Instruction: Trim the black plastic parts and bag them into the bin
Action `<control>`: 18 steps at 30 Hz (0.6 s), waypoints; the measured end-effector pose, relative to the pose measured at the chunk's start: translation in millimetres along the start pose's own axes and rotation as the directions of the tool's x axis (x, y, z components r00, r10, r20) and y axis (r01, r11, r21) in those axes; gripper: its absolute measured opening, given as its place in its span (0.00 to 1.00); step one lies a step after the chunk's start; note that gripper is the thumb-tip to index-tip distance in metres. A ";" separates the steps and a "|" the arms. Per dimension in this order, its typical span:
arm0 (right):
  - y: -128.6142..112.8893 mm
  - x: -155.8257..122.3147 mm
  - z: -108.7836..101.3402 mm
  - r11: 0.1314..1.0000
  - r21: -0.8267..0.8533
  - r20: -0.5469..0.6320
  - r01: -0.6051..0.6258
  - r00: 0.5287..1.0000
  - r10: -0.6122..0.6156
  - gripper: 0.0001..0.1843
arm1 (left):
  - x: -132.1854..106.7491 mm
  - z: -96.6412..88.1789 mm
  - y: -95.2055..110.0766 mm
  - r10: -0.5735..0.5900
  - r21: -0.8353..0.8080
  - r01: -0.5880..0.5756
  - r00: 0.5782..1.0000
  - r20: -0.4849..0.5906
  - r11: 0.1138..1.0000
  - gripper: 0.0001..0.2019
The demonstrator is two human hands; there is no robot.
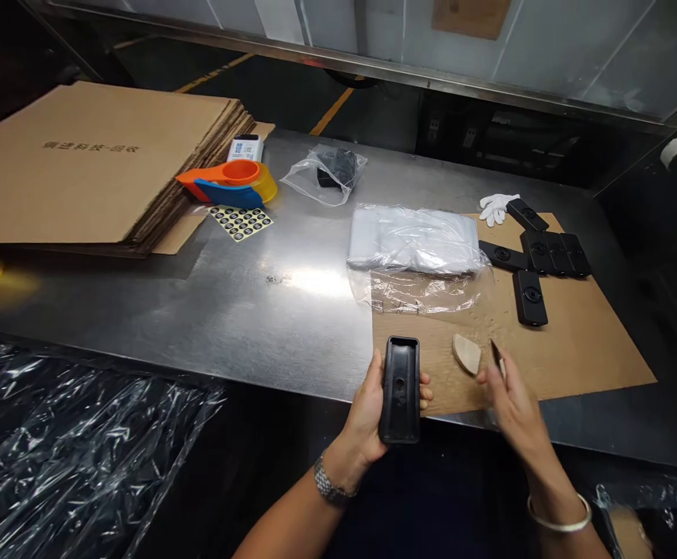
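Observation:
My left hand (367, 411) is wrapped around a black plastic housing (401, 396), long and rectangular, with its hollow side and a small hole facing up. My right hand (510, 404), partly blurred, pinches a small knife (495, 353) whose dark pointed blade sticks up past the fingers; its handle is mostly hidden. Between the two hands a tan wedge-shaped piece (466, 354) lies on the cardboard sheet (595, 349). Beyond my right hand several similar black housings rest on that sheet, one lying apart (530, 298) and others side by side (557, 253).
A stack of clear plastic bags (414, 241) overlaps the cardboard. Farther back lie a white glove (497, 208) and a bagged black part (337, 167). At left are flat cardboard (94, 163), an orange and blue tape dispenser (230, 182) and a sheet of round stickers (241, 223).

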State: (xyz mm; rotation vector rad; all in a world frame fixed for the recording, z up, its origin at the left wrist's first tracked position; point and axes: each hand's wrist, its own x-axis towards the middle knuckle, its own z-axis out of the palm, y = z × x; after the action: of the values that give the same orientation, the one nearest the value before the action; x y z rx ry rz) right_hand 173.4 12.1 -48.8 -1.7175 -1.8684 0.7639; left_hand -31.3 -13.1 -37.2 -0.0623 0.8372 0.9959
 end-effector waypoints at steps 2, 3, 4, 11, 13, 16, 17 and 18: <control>20.3 21.2 -4.9 0.930 -0.367 -0.154 -0.025 0.987 -0.035 0.23 | 7.3 2.7 -1.5 0.114 0.079 -0.111 0.993 -0.036 0.991 0.26; 29.2 30.6 -6.2 0.864 -0.501 -0.192 -0.053 0.980 -0.051 0.23 | 11.8 4.0 -2.9 0.181 0.144 -0.169 0.981 -0.068 0.975 0.23; 37.0 38.8 -6.9 0.800 -0.596 -0.218 -0.068 0.973 -0.080 0.22 | 16.9 5.1 -4.6 0.247 0.220 -0.221 0.964 -0.096 0.950 0.21; 41.8 61.7 -6.1 0.716 -0.698 -0.280 -0.009 0.924 -0.262 0.17 | 51.9 4.2 -19.1 0.644 0.584 -0.493 0.762 -0.067 0.645 0.22; 23.4 66.1 -4.6 0.744 -0.655 -0.230 0.134 0.902 -0.364 0.16 | 58.8 3.1 -24.2 0.687 0.653 -0.494 0.724 -0.057 0.574 0.26; -12.2 85.1 4.1 0.736 -0.517 -0.051 0.438 0.842 -0.537 0.16 | 66.8 3.2 -31.1 0.727 0.779 -0.459 0.686 0.006 0.427 0.27; -23.2 95.8 9.2 0.717 -0.488 0.004 0.497 0.823 -0.568 0.16 | 68.7 3.6 -32.6 0.741 0.816 -0.444 0.671 0.031 0.369 0.27; -32.6 108.5 15.2 0.703 -0.482 0.041 0.523 0.814 -0.579 0.16 | 70.1 3.8 -33.7 0.755 0.847 -0.428 0.653 0.049 0.316 0.26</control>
State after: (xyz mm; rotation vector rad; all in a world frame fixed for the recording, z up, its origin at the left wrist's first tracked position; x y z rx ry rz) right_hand 129.5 117.2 -39.4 -1.2605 -2.4459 -0.0492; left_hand 15.2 19.4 -90.5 1.0031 1.7017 1.2255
